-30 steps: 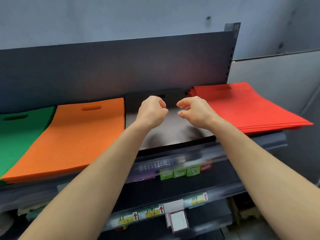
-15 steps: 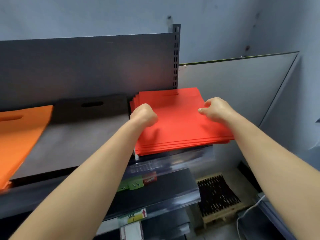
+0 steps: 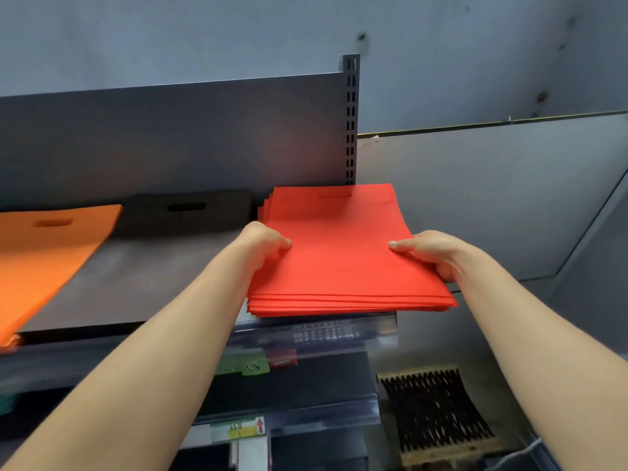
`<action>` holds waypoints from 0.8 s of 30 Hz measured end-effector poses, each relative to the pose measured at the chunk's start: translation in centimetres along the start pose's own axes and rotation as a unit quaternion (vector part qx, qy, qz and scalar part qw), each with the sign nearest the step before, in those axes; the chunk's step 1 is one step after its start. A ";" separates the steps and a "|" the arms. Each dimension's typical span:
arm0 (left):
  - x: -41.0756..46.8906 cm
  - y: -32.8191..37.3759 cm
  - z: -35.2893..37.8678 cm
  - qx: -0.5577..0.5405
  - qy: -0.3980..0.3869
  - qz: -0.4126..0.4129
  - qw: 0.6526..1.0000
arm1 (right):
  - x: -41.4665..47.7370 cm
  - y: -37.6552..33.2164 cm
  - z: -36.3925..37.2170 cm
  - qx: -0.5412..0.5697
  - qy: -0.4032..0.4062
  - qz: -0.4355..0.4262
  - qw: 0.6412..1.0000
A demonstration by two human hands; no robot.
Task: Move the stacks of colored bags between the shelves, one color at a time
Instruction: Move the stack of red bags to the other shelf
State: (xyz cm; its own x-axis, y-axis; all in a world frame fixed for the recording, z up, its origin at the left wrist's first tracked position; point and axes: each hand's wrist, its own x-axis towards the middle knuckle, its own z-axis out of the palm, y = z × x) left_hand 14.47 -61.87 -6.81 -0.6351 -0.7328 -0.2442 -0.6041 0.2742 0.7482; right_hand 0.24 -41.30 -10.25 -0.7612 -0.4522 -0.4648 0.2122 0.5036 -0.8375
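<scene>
A stack of red bags lies at the right end of the top shelf, its near edge overhanging the front. My left hand grips the stack's left edge, thumb on top. My right hand grips its right edge, thumb on top and fingers curled under. A black bag lies flat to the left of the red stack. Further left sits an orange stack.
The dark back panel and a slotted upright stand behind the shelf. Lower shelves with price labels lie below. A pale board leans to the right, with a black mesh mat on the floor.
My view swung right from the orange and black bags to the red stack. Both hands moved from above the black bag onto the red stack's sides and took hold of it.
</scene>
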 end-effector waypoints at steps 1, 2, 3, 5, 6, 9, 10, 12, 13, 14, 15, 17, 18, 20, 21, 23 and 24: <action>0.2 -0.2 0.0 -0.015 0.006 -0.001 1.000 | 0.0 -0.1 -0.2 0.012 -0.001 -0.012 1.000; 0.2 -0.2 -0.1 -0.023 0.013 0.009 1.000 | 0.0 -0.2 -0.3 0.020 0.004 -0.032 0.999; 0.3 -0.1 0.0 -0.030 0.023 0.022 0.999 | -0.2 -0.4 -0.4 0.022 0.013 -0.053 0.998; 0.4 0.3 -0.1 -0.050 0.044 0.059 0.996 | -0.8 -1.0 -0.4 0.019 0.042 -0.097 0.994; 0.4 0.6 -0.4 -0.052 0.058 0.083 0.994 | -1.2 -1.4 -0.4 0.016 0.058 -0.121 0.991; -0.1 2.1 -1.8 -0.044 0.115 0.188 0.974 | -2.6 -3.4 -0.3 0.019 0.118 -0.204 0.972; -0.5 2.6 -2.3 -0.055 0.134 0.233 0.962 | -3.0 -4.3 -0.2 0.027 0.144 -0.237 0.960; -1.0 3.4 -3.4 -0.101 0.162 0.303 0.934 | -3.9 -6.1 0.3 0.047 0.191 -0.302 0.933; -1.1 3.6 -3.9 -0.130 0.167 0.318 0.924 | -4.2 -6.9 0.5 0.060 0.201 -0.326 0.922; -1.1 3.7 -4.4 -0.160 0.166 0.319 0.919 | -4.4 -7.5 0.6 0.078 0.197 -0.343 0.915; -0.9 3.6 -4.9 -0.186 0.164 0.314 0.916 | -4.6 -8.0 0.7 0.100 0.182 -0.353 0.912; -0.6 3.1 -5.6 -0.217 0.160 0.305 0.914 | -4.6 -8.3 1.0 0.134 0.151 -0.358 0.912; -0.5 2.8 -5.6 -0.222 0.158 0.302 0.914 | -4.4 -8.4 1.4 0.141 0.150 -0.358 0.911; -0.2 2.4 -5.3 -0.214 0.172 0.289 0.917 | -3.8 -8.3 2.4 0.131 0.191 -0.356 0.905; -0.1 2.3 -5.1 -0.206 0.190 0.283 0.917 | -3.7 -8.4 2.9 0.121 0.227 -0.357 0.898; -0.1 2.4 -4.8 -0.200 0.223 0.281 0.912 | -3.6 -8.7 3.8 0.109 0.284 -0.371 0.877; -0.3 2.6 -4.7 -0.198 0.233 0.286 0.908 | -3.7 -8.9 4.1 0.105 0.305 -0.376 0.869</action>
State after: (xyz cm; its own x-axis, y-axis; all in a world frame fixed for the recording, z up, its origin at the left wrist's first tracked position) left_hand 15.32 -63.88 -1.89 -0.4625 -0.7499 0.4731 0.0397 0.5155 0.8560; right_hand 3.68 -47.14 -2.22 -0.9026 -0.0889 0.4212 -0.4269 0.0601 -0.9023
